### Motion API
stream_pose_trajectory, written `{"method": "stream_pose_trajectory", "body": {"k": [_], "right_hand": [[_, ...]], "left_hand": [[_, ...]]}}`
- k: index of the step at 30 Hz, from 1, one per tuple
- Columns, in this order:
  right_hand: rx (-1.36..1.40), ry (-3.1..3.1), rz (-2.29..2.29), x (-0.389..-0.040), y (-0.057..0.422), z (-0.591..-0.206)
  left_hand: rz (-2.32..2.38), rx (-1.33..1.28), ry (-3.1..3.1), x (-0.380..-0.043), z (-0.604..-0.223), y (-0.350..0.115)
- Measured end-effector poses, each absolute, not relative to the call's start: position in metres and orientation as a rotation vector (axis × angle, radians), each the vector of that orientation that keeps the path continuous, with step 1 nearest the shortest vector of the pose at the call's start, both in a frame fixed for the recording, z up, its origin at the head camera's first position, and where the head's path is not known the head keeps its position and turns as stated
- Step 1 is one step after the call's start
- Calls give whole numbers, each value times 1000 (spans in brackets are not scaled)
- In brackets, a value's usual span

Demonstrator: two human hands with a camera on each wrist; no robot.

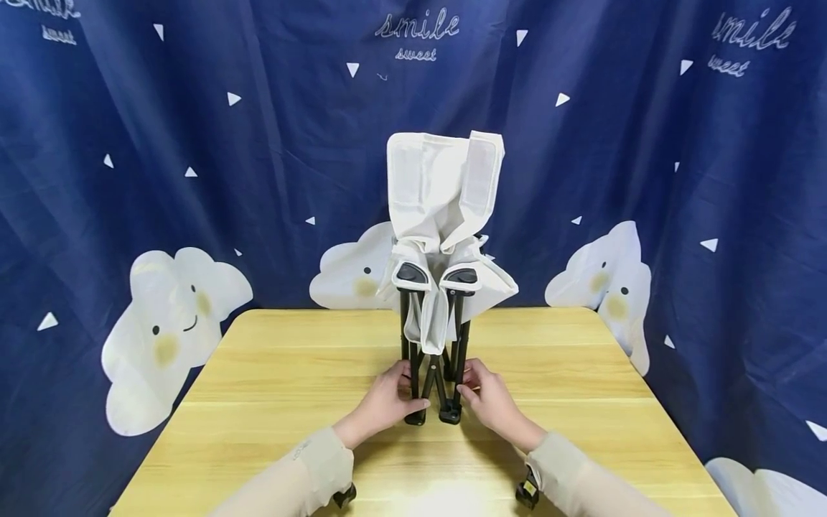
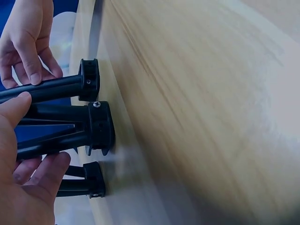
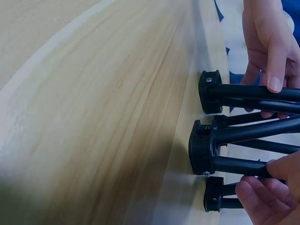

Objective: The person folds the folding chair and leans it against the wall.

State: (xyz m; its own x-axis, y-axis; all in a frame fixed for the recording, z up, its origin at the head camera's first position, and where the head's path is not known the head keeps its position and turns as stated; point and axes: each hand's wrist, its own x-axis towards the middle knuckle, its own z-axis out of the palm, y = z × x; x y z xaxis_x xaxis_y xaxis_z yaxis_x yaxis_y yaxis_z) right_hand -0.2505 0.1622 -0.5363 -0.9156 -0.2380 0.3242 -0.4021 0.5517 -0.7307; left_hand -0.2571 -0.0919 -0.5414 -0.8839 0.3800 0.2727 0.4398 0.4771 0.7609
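A folded camp chair [image 1: 433, 183] with white fabric and black tube legs [image 1: 414, 352] stands upright at the middle of the wooden table. Its fabric is bunched above the legs, with two flaps rising at the top. Low on the left-side legs, my left hand [image 1: 386, 398] grips with the thumb in front and the fingers behind. My right hand [image 1: 494, 402] pinches a right-side leg just above its foot. Black plastic feet [image 2: 101, 129] with screws show close up in the left wrist view. From the right wrist, crossed tubes meet at a foot [image 3: 200, 147].
The wooden table [image 1: 284, 373] spreads out on both sides of the chair. Behind it hangs a dark blue curtain [image 1: 271, 143] with white clouds, triangles and lettering. Black straps [image 1: 528, 492] sit at both wrists, below beige sleeves [image 1: 568, 467].
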Motion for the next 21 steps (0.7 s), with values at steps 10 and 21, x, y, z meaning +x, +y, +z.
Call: {"method": "stream_pose_trajectory", "body": {"k": [10,21], "right_hand": [[505,-2571,1351,-250,160,-539],[466,-2553,1363,-255,154,-537]], "left_hand": [[-1437,-715,-2613,-256,-545,-88],[-1398,-702,-2618,-261,-545,-88]]}}
